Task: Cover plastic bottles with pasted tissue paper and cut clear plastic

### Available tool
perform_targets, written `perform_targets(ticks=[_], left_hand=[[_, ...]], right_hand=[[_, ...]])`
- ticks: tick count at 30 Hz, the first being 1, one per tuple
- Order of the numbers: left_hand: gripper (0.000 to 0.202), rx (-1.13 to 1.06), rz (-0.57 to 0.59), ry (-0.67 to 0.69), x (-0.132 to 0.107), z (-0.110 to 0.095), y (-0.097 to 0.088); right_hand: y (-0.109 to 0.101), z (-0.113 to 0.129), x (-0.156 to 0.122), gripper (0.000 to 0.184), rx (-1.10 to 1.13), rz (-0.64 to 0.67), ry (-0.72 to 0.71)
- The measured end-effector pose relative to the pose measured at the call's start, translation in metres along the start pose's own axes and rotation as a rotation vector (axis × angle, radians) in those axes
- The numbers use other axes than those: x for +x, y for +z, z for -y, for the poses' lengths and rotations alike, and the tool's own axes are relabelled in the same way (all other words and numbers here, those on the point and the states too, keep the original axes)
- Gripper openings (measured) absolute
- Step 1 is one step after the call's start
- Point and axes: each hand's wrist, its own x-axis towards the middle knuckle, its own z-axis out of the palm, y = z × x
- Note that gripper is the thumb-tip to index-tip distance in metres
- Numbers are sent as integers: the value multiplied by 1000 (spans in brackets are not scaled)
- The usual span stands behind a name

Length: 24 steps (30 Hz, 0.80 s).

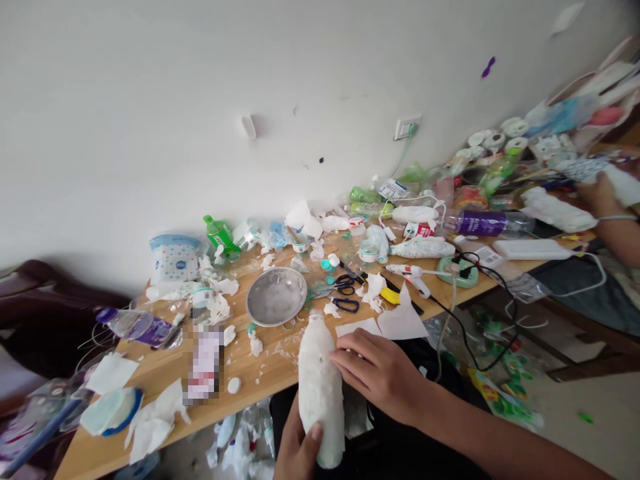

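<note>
A plastic bottle covered in white tissue paper (319,387) stands tilted at the near edge of the wooden table (265,373). My left hand (296,448) grips its lower end from below, thumb across the paper. My right hand (381,373) lies on the bottle's right side, fingers pressed flat against the paper covering. Just beyond my right hand lie loose white paper sheets (395,321).
A metal bowl (276,296), scissors (340,288), a white glue gun (414,272) with cables, bottle caps, torn tissue, a tissue pack (174,259) and several plastic bottles litter the table. Another person's hand (603,192) works at the far right. Bottles lie under the table.
</note>
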Motion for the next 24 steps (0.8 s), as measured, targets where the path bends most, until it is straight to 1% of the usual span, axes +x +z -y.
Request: perform_targets(ticks=[3, 7, 12, 15, 20, 24], left_hand=[[75, 18, -26, -8, 0, -1, 3], [76, 21, -18, -13, 0, 1, 3], [74, 55, -56, 7, 0, 10, -1], [74, 91, -50, 4, 0, 13, -2], [77, 133, -47, 31, 1, 11, -3], [74, 137, -32, 55, 1, 9, -1]], right_hand=[[0, -1, -1, 16, -34, 13, -11], [1, 0, -1, 14, -44, 31, 12], [2, 1, 0, 10, 66, 49, 91], [4, -1, 0, 10, 90, 62, 112], [8, -4, -1, 10, 63, 80, 114], [11, -6, -1, 12, 20, 90, 97]])
